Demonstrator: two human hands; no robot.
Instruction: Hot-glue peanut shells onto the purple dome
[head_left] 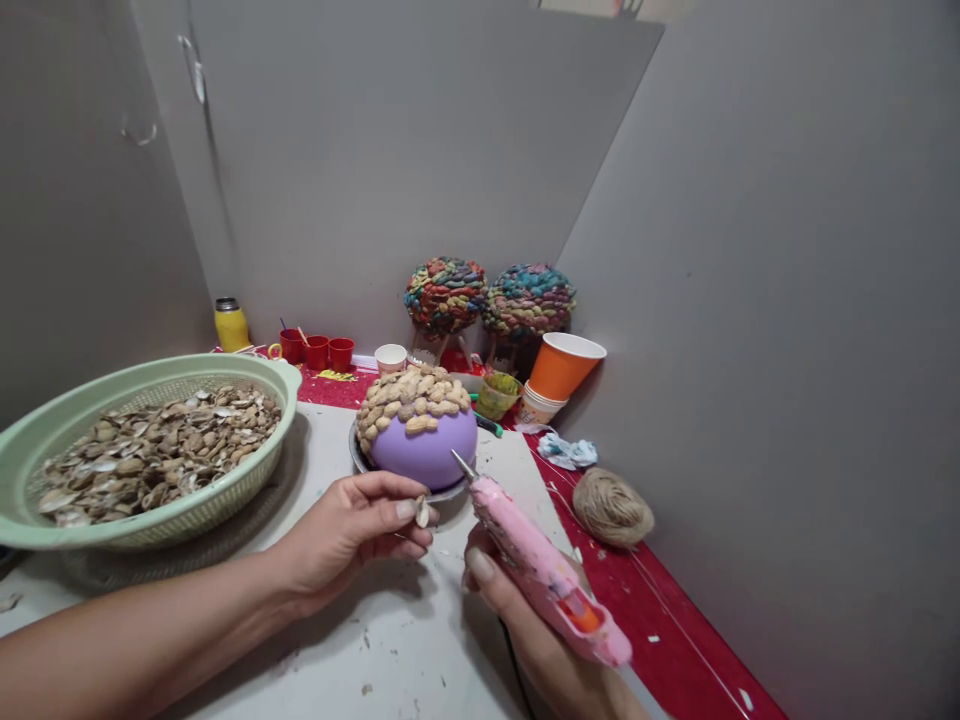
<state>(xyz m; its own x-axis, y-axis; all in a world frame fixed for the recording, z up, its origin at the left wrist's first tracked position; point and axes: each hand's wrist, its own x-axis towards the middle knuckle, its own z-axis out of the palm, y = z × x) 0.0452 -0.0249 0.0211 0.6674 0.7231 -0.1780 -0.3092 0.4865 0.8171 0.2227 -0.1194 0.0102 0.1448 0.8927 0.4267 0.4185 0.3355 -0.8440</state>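
My left hand (375, 520) pinches a small peanut shell piece (422, 512) between thumb and fingertips, just in front of a purple ball (427, 455). Peanut shells (412, 395) cover the ball's top and left side; its lower front is bare purple. The ball rests in a metal bowl (358, 455). Wrapped round a pink glue gun (532, 540) is my right hand (510, 590), and the gun's metal nozzle points up and left, close to the ball's lower right. A green colander (289, 410) full of shells stands on the left.
Behind the ball are two colourful shell-covered balls (445, 294), red cups (317, 353), a yellow bottle (232, 326) and orange cups (561, 368). Twine (613, 508) and a crumpled cloth (568, 451) lie right. Grey walls (750, 300) enclose the table. A dark cord hangs below the right hand.
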